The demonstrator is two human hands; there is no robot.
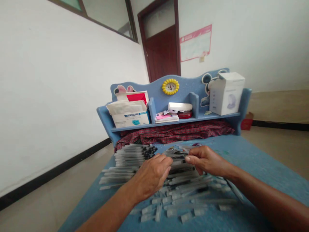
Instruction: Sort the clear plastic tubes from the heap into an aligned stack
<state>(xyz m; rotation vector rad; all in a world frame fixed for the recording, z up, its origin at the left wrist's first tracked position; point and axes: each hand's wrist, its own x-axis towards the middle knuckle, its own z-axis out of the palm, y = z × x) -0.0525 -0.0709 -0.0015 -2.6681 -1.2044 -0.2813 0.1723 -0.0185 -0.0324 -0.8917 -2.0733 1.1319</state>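
I've got both hands low over the blue worktop [253, 161], working in a spread of clear pens [183, 183]. My left hand [152, 175] is curled, knuckles up, fingers bent down onto the pens in the middle of the spread; I can't tell whether it has one gripped under the palm. My right hand [205, 159] is pinched, thumb and fingers closed on a pen [177, 157] that runs across to my left fingertips, so the two hands nearly meet over it.

To the left, a tidy stack [131, 154] of pens lies in rows, dark caps pointing right. Loose clear caps [166, 211] are scattered on the near side of the spread, close to my wrists.

Behind it all, a red checked cloth [173, 133] is bunched under a blue shelf [178, 120]. On the shelf: a mask box [131, 119] at left, a red tin [185, 114] in the middle, a white box [227, 93] at right, and a small yellow clock [170, 86] on the back panel.
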